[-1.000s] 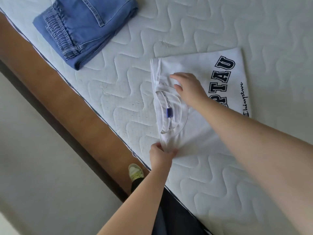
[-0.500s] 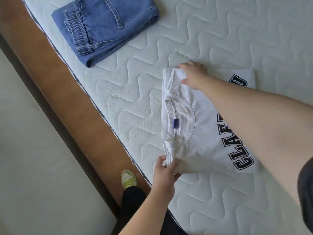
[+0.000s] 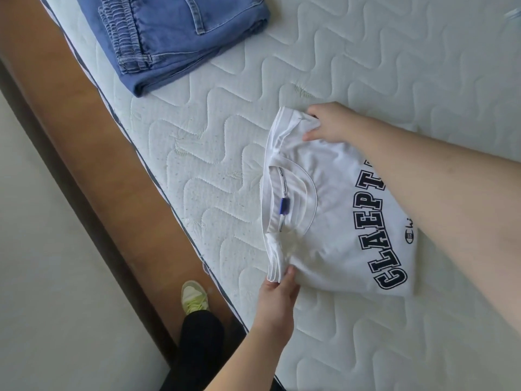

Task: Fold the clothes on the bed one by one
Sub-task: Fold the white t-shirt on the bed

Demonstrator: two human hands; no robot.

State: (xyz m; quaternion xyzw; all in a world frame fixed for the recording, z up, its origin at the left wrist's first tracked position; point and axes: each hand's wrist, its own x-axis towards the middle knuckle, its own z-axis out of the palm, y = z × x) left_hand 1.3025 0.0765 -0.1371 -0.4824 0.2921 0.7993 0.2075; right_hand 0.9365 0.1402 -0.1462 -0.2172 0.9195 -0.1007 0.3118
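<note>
A white T-shirt (image 3: 332, 221) with dark block letters lies folded into a compact rectangle on the quilted white mattress (image 3: 225, 153), collar side toward the bed's edge. My left hand (image 3: 277, 292) pinches the near corner of the collar edge between thumb and fingers. My right hand (image 3: 327, 124) grips the far corner of that same edge, and its forearm crosses over the shirt's right part, hiding some of the lettering.
A folded pair of blue jeans (image 3: 174, 38) lies at the top left of the mattress. The wooden bed frame (image 3: 93, 153) runs diagonally along the left. My foot in a pale green shoe (image 3: 194, 297) stands on the floor beside it.
My right hand moved from the collar area to the far corner of the shirt. The shirt has been folded over, with its lettering now facing up near me. My left hand keeps its pinch.
</note>
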